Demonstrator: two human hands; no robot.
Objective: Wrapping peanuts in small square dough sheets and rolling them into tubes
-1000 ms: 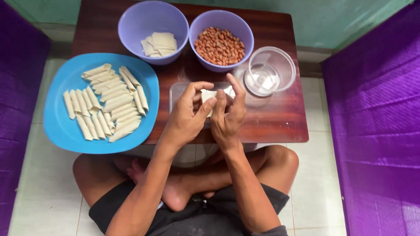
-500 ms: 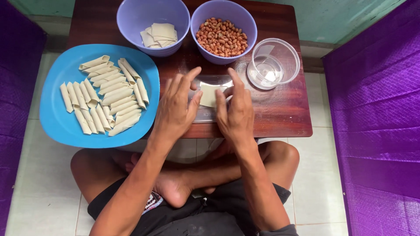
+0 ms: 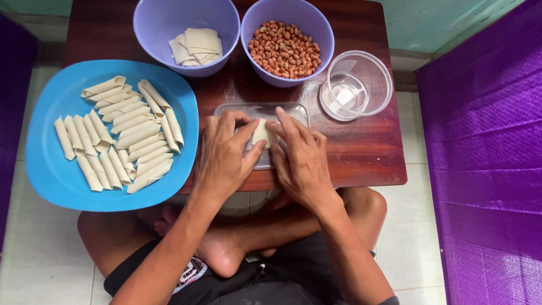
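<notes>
- The dark wooden table (image 3: pixel 367 152) is the landmark; the person sits cross-legged on the pale tiled floor at its near edge.
- A round blue plate (image 3: pixel 51 169) overhangs the table's left edge, carrying rows of pale rolled pastry tubes (image 3: pixel 121 135) packed side by side.
- At the table's far edge, left of centre, stands a lilac bowl (image 3: pixel 158 22) holding a small stack of square pastry sheets (image 3: pixel 195 45).
- Just beside it, at the table's far centre, a second lilac bowl (image 3: pixel 322 34) is filled with brown peanuts (image 3: pixel 285 48).
- Toward the table's right side sits a clear plastic cup (image 3: pixel 361 85); its contents are hard to tell.
- At the table's near centre lies a clear rectangular tray (image 3: pixel 288 110).
- The left hand (image 3: pixel 226 158) rests flat on the tray, fingers spread a little, thumb touching the pastry piece (image 3: pixel 262 133).
- The right hand (image 3: pixel 302 158) lies beside it, fingers nearly straight and close together, pressing the same pastry piece down on the tray.
</notes>
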